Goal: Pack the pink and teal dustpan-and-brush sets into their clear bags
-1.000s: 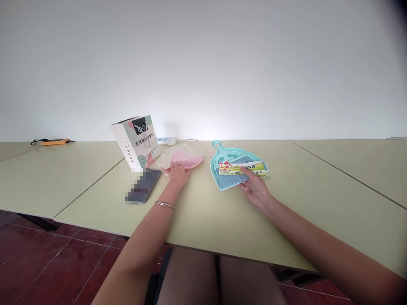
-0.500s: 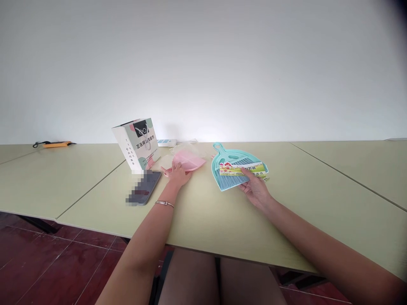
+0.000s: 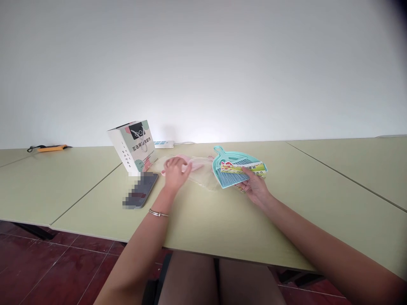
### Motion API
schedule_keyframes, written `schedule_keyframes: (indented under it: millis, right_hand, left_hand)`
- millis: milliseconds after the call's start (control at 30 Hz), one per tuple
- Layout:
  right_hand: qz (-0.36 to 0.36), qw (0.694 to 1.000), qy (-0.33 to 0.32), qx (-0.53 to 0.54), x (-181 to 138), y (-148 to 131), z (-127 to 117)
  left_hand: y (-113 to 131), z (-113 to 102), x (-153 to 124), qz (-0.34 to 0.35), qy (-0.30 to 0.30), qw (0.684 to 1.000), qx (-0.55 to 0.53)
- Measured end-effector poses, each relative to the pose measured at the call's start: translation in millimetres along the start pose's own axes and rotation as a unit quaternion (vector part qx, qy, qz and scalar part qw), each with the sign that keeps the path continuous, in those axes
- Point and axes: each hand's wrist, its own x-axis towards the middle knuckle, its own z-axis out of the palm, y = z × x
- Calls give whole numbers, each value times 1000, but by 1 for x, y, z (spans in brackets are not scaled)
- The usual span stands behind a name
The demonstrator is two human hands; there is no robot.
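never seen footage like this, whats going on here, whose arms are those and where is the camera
There is no machine here: these are a person's own bare arms, filmed by one camera worn on their head. It looks forward and down, so you see roughly what they see. They are at a pale green table. The right hand holds a teal dustpan with a brush and a paper label, thumb on top. The left hand lies on a pink dustpan in a clear plastic wrapper; whether it grips it is hard to tell. Nearby are a phone, a printed paper bag and, by the wall, a power strip.
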Motion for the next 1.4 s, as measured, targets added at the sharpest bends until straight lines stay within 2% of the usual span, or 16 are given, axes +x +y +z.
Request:
schedule_keyframes:
  millis: [67,167,233,333,467,600,800,1000,1133,1400]
  right_hand:
    - [1,1000,-5,-11,-1,1,1]
    - [-2,1000,-11,-20,-1,2,1]
    - [-4,1000,-18,-19,-2,2,2]
    - [-11,999,-29,-7,-3,0,3]
    - [-24,999,-34,-1,-5,-2,4]
    - [0,999,-42,-33,-5,-1,4]
    - [36,994,-46,-88,-5,3,3]
    - [78,984,-73,-145,-10,3,2]
    - [83,978,-82,-170,-12,1,2]
    - [82,974,-97,-186,-13,0,1]
  left_hand:
    - [25,8,-9,51,-69,996,1]
    - [53,23,-19,85,-141,986,28]
    - [58,31,-20,87,-169,980,54]
    - [48,33,-15,60,-190,975,98]
    - [26,29,-6,13,-183,975,123]
    - [14,32,-2,20,-151,980,126]
    - [4,37,3,6,-137,980,140]
    - [2,28,5,-66,-117,984,114]
    - [0,25,5,-113,-115,982,97]
    - [-7,23,6,-141,-95,982,79]
